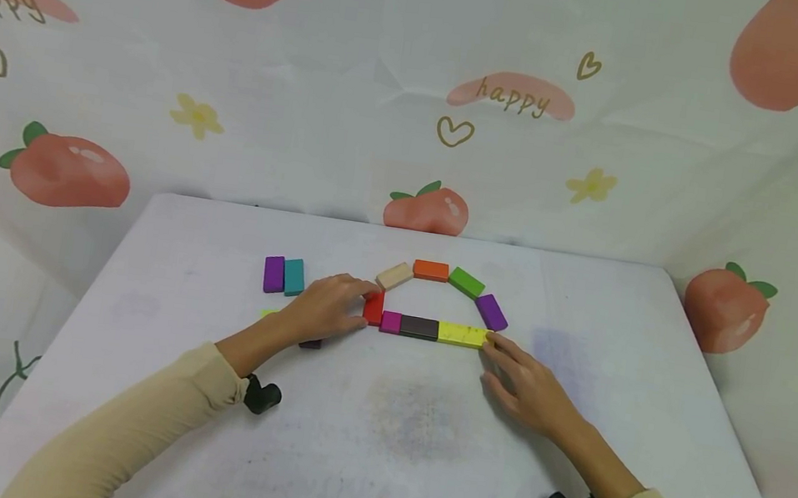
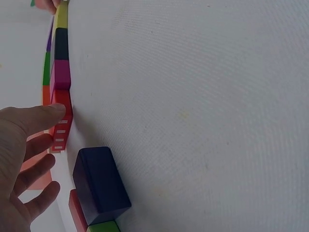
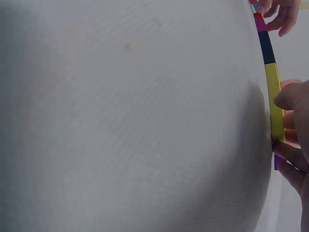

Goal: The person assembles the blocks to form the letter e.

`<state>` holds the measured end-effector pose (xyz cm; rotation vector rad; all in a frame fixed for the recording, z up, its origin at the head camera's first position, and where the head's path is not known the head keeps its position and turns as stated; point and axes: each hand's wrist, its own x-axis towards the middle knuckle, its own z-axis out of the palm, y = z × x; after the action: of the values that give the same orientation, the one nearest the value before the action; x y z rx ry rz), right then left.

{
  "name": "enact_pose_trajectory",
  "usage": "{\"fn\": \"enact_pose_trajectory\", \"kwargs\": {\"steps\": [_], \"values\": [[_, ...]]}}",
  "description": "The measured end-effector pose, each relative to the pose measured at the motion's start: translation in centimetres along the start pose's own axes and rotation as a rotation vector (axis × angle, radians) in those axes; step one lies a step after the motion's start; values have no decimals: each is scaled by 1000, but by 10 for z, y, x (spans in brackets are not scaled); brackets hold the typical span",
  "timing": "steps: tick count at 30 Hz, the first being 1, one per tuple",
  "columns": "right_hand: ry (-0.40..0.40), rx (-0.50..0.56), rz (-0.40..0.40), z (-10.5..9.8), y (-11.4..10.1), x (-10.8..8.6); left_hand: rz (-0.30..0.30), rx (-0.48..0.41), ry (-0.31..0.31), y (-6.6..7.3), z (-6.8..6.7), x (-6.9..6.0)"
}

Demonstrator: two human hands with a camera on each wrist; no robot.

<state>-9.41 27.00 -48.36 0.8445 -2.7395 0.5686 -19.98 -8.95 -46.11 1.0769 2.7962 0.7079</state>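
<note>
A red block (image 1: 373, 308) stands at the left end of a row with a magenta block (image 1: 391, 323), a black block (image 1: 419, 328) and a long yellow block (image 1: 461, 335). My left hand (image 1: 327, 307) pinches the red block between thumb and index finger, its other fingers loose; the left wrist view shows the thumb on the block's near end (image 2: 62, 126). At the row's other end, fingertips of my right hand (image 1: 530, 387) touch the end of the yellow block (image 3: 274, 99). In the head view the right thumb lies apart from the row.
Beige (image 1: 395, 275), orange (image 1: 430, 271), green (image 1: 466, 282) and purple (image 1: 492, 312) blocks arch behind the row. Another purple block (image 1: 274, 275) and a teal one (image 1: 293, 276) lie at the left. A dark block (image 2: 100, 183) sits by my left hand, with red and green ones beside it.
</note>
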Motion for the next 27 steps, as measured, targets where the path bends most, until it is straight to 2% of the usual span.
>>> {"fn": "enact_pose_trajectory", "kwargs": {"steps": [8, 13, 17, 22, 27], "values": [[2, -1, -5, 0, 0, 0, -3, -11, -23, 0, -3, -2], [-2, 2, -1, -1, -1, 0, -57, -35, -37, -3, -15, -9], [-13, -1, 8, -1, -2, 0, -96, -75, -5, -11, -27, -21], [-32, -7, 24, -2, -2, 1, -95, -93, 29, -21, -39, -40], [-34, -8, 30, -1, -2, 0, -89, -76, 49, -27, -45, -58]]}}
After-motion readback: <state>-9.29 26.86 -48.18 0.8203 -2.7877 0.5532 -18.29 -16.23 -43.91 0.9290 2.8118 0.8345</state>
